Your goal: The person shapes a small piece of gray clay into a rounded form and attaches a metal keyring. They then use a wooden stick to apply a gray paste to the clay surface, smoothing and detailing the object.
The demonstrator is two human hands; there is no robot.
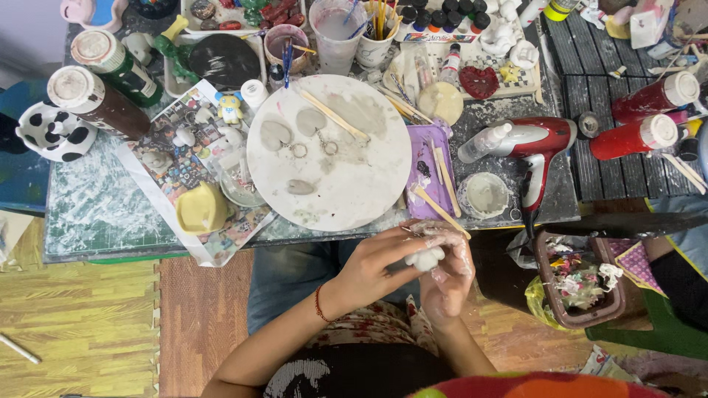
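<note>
Evidently mid-shaping: small white lump of soft clay (425, 258) pinched between both hands, below the bench (96, 214) edge, over the lap. Left hand (376, 267) cupping from the side, fingers (402, 247) closed on the lump; right hand (446, 269) smeared with pale slip, fingers (442, 237) curled over its top and clamped on it. Probably smoothing or rounding; next move likely calls for light, even pressure to keep the form. Just beyond the fingertips, round white plaster-dusted board (328, 151) carrying grey flat clay hearts with metal key rings (286, 138) and a wooden stick (333, 114). Right of the fingers, red glossy hair dryer (538, 151). Left, pale yellow rounded mould (200, 208).
</note>
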